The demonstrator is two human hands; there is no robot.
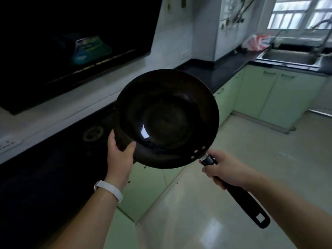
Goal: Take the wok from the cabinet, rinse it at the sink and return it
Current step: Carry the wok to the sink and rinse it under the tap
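A black wok (167,117) with a long black handle is held in the air in front of me, above the counter's edge and the floor, its inside facing the camera. My left hand (120,157) grips the wok's near-left rim, thumb inside the bowl. My right hand (226,169) is wrapped round the handle close to the bowl; the handle's end sticks out behind it. The steel sink (287,57) with its tall tap (323,33) lies at the far right under the window. Pale green base cabinets (269,92) run below the counter, doors shut.
A dark counter with a gas hob burner (93,133) runs along the left under a black range hood (71,42). A red-and-white plastic bag (256,42) lies on the counter left of the sink. Pale tiled floor (233,177) spreads to the right.
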